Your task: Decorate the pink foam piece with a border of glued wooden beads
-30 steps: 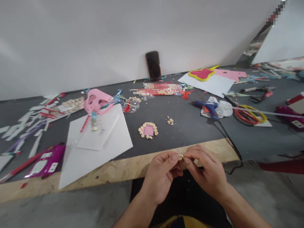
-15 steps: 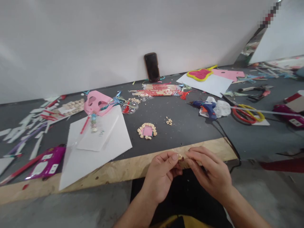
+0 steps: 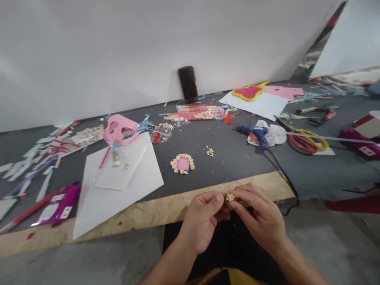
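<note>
A small flower-shaped cluster of pale beads (image 3: 230, 197) is pinched between my fingertips, just past the front edge of the table. My left hand (image 3: 204, 213) is closed, its thumb and bent forefinger at the cluster's left side. My right hand (image 3: 258, 208) grips it from the right with thumb and forefinger. On the dark tabletop ahead lies a ring of similar pale clusters (image 3: 172, 163) around a pink square (image 3: 182, 164). To the right of that ring is a little pile of loose pale pieces (image 3: 209, 151).
A blue glue gun (image 3: 258, 134) rests on crumpled white paper, its black cable (image 3: 282, 169) running over the front edge. Scissors (image 3: 303, 143) and pliers (image 3: 320, 113) lie farther right. White sheets (image 3: 145, 170) and a pink mask (image 3: 120, 128) are at left. A phone (image 3: 188, 84) leans on the wall.
My right fingertips have come in to the left and closed on the bead cluster, which now faces up and shows more fully. The view has shifted slightly.
</note>
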A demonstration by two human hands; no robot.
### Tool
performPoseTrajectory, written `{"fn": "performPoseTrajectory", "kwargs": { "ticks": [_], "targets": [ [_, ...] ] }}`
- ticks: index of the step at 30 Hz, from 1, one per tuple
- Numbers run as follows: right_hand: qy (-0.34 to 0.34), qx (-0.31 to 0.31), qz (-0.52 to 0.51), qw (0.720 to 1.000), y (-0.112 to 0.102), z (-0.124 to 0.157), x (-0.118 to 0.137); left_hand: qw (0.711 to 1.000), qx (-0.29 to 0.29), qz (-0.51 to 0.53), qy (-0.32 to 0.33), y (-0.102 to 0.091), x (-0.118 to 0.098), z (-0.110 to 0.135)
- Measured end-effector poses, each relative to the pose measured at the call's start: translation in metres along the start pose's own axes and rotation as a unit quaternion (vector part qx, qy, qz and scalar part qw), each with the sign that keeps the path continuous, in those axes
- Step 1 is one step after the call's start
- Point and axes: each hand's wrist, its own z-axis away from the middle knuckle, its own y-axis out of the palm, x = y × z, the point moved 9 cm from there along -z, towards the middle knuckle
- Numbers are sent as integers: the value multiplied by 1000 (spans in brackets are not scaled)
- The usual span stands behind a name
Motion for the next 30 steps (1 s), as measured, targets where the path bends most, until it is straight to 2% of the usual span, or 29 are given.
{"fn": "performPoseTrajectory", "kwargs": {
  "ticks": [10, 16, 23, 30],
  "targets": [
    [-60, 14, 20, 998, 0, 2, 9, 996, -36, -71, 29, -4, -5, 1],
    [-57, 24, 13, 998, 3, 6, 8, 990, -28, -123, 55, -7, -7, 0],
    [-10, 7, 5, 1000, 0, 9, 1, 996, -23, -87, 24, -8, -2, 0],
    [-50, 31, 11, 998, 4, 11, 7, 995, -40, -91, 12, -12, -4, 1]
  ]
}}
